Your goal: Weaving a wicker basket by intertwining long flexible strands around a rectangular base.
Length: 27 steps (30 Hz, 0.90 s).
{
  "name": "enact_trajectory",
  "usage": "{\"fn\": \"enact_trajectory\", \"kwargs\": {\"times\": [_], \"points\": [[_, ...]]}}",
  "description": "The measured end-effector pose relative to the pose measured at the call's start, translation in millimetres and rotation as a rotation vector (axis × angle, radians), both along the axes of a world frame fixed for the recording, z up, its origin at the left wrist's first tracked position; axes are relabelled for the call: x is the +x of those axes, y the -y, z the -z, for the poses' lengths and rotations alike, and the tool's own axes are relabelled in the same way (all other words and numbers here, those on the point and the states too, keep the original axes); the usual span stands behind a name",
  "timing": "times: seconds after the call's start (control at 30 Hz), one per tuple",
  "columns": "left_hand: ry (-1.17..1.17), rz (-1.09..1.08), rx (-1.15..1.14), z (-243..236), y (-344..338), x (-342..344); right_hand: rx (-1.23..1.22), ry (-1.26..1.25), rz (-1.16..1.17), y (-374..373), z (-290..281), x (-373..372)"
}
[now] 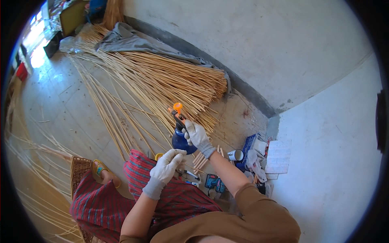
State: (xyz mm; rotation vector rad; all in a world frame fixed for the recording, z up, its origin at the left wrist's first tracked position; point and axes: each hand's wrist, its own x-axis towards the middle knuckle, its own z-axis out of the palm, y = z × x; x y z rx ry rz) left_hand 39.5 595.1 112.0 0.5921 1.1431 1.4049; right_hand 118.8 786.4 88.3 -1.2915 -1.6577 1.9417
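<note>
Gripped around its upper body by the gloved right hand (197, 137), a dark blue spray bottle (181, 139) sits just above the person's lap, a little left of the picture's middle. Fingers are curled shut around the neck below the black and orange trigger head (177, 113); the round orange knob on top points toward 12 o'clock, so the bottle's long axis runs upright, tilted slightly toward 11. Beneath it, at about 7 o'clock from the bottle, the left hand (165, 168) in a pale knitted glove is loosely closed near the bottle's rounded base; whether it grasps anything I cannot tell. A red striped woven skirt (178, 198) covers the knees. Beyond, from 10 to 1 o'clock, a broad fan of thin straw-coloured cane rods (162, 81) lies on the pale floor, partly under a crumpled grey cloth (129, 40). At 3 o'clock from the bottle stand a small white mug (236, 155) and a heap of packets against the rough plastered wall (259, 44).
</note>
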Motion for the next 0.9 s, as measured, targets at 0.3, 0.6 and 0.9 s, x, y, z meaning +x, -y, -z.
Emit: {"fn": "enact_trajectory", "kwargs": {"times": [0.3,0.6,0.9], "points": [[0.165,-0.092,0.056,-20,18,1,0.028,0.004,0.055,-3,-9,2],[0.324,-0.183,0.357,-30,14,-55,0.006,-0.053,0.516,-34,-16,153],[0.516,-0.454,-0.429,178,-82,-105,0.016,0.124,0.073,-93,-33,47]]}}
